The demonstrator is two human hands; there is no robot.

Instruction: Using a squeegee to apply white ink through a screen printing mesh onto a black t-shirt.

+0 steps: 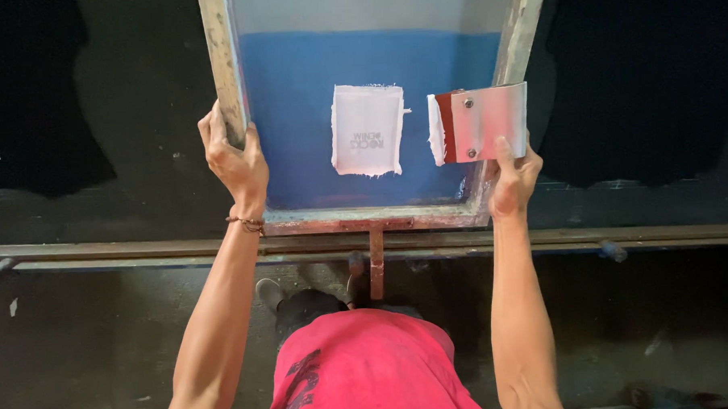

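Nearest, a red shirt (361, 366) sits below the screen frame (364, 219). Left hand (235, 156) clasps the frame's left rail; right hand (512, 179) grips a white-inked squeegee (482, 121) at its right rail, beside the white stencil patch (367, 130).

Long black counter (638, 207) spanning the full width, its near edge lined by a worn metal rail (140, 251). Black garments spread flat on it at far left (21, 95) and right (642, 74). Wooden-framed printing screen (372, 216) with blue mesh resting at centre.
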